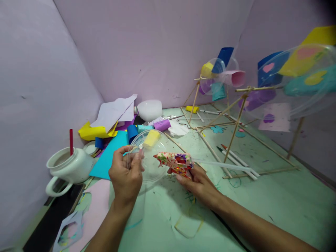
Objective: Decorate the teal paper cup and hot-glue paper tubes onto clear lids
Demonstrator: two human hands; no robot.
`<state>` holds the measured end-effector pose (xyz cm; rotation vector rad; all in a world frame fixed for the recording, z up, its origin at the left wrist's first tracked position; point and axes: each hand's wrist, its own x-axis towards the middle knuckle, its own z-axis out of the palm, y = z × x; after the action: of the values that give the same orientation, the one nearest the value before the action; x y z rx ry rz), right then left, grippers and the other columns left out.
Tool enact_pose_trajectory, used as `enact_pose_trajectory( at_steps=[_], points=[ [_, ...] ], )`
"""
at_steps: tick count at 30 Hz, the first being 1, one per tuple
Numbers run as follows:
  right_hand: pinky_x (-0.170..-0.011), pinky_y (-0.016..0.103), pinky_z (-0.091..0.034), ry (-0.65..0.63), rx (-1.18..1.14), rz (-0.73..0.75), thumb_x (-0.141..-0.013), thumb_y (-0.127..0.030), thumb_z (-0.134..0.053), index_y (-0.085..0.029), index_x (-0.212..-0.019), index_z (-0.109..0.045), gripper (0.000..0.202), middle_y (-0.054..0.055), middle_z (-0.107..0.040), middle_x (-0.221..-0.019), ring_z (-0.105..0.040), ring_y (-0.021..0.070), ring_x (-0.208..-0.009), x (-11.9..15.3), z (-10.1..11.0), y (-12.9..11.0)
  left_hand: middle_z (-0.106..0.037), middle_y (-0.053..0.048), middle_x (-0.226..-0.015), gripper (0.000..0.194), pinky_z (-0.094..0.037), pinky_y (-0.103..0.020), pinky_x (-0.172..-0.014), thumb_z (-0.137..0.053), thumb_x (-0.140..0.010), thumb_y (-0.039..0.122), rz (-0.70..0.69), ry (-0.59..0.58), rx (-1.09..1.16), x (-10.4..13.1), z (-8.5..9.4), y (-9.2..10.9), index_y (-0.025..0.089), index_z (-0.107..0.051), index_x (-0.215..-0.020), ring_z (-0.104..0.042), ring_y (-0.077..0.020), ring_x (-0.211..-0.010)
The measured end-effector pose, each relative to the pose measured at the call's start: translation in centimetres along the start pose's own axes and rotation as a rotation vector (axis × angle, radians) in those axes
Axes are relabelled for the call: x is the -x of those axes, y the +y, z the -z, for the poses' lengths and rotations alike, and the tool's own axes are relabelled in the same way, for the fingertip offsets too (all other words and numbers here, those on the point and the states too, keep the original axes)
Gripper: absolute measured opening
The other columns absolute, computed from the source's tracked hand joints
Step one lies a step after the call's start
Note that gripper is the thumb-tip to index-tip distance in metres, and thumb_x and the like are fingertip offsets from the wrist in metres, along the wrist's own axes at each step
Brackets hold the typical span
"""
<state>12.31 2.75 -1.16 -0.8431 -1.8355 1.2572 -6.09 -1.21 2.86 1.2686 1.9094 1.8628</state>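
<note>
My left hand (126,172) is closed on the edge of a clear round plastic lid (154,169), which it holds tilted above the table. A short yellow paper roll (151,139) shows at the lid's upper part; whether it is stuck there or lies behind, I cannot tell. Wrapped round the handle of a flower-patterned hot glue gun (172,159) is my right hand (199,183). The gun's nozzle points left toward the lid, and a small light glows on its body. From its back sticks a long pale glue stick (223,163).
At right stand two stick frames (237,129) bearing clear discs with coloured paper. Markers (240,161) lie beneath one. A white teapot (78,164), blue paper (106,157), a purple paper roll (162,125) and a white bowl (149,110) sit left and behind. A black cord (231,232) runs under my right forearm.
</note>
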Motion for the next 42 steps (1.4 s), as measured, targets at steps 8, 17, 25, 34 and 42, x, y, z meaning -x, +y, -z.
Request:
enact_pose_trajectory(
  at_steps=[8, 17, 25, 34, 42],
  points=[
    [-0.082, 0.034, -0.046, 0.001, -0.018, 0.017, -0.083, -0.033, -0.056, -0.019, -0.094, -0.069, 0.022, 0.006, -0.069, -0.097, -0.062, 0.0255, -0.092, 0.3, 0.2, -0.4, -0.066, 0.002, -0.063, 0.025, -0.046, -0.021, -0.041, -0.061, -0.076, 0.026, -0.076, 0.012, -0.014, 0.5, 0.0, 0.2, 0.018, -0.051, -0.097, -0.055, -0.0096, -0.04],
    [-0.086, 0.035, -0.044, -0.064, 0.067, 0.03, -0.089, -0.032, -0.05, -0.023, -0.115, -0.061, 0.03, 0.006, -0.064, -0.109, -0.059, 0.0263, -0.097, 0.6, 0.0, 0.1, -0.068, 0.0, -0.069, 0.026, -0.051, -0.023, -0.049, -0.061, -0.077, 0.024, -0.194, 0.021, -0.107, 1.0, -0.1, -0.7, 0.018, -0.053, -0.101, -0.068, -0.0149, -0.059],
    [-0.056, 0.028, -0.041, 0.021, -0.1, -0.065, -0.078, -0.037, -0.059, -0.019, -0.077, -0.064, 0.019, 0.002, -0.059, -0.066, -0.052, 0.0169, -0.06, 0.6, -0.2, -0.8, -0.072, -0.001, -0.076, 0.018, -0.05, -0.022, -0.046, -0.053, -0.083, 0.022, -0.28, -0.149, -0.004, 0.8, 0.1, -0.7, 0.02, -0.046, -0.099, -0.062, -0.0105, -0.049],
    [-0.038, 0.023, -0.028, -0.018, -0.39, -0.276, -0.074, -0.05, -0.063, -0.017, -0.099, -0.064, 0.041, -0.006, -0.046, -0.044, -0.035, 0.0105, -0.037, 0.8, -0.4, -1.1, -0.07, -0.004, -0.085, 0.02, -0.056, -0.028, -0.063, -0.058, -0.079, 0.023, -0.498, 0.03, -0.304, 1.3, -0.2, -1.4, 0.02, -0.05, -0.097, -0.071, -0.0178, -0.074],
    [-0.084, 0.037, -0.046, 0.035, -0.193, -0.019, -0.08, -0.035, -0.06, -0.019, -0.11, -0.064, 0.034, 0.008, -0.068, -0.11, -0.062, 0.0262, -0.097, 0.7, -0.1, -0.9, -0.071, -0.002, -0.079, 0.026, -0.057, -0.028, -0.056, -0.058, -0.077, 0.018, -0.243, 0.013, -0.004, 1.2, -0.6, -1.0, 0.022, -0.041, -0.095, -0.072, -0.0186, -0.07]
  ],
)
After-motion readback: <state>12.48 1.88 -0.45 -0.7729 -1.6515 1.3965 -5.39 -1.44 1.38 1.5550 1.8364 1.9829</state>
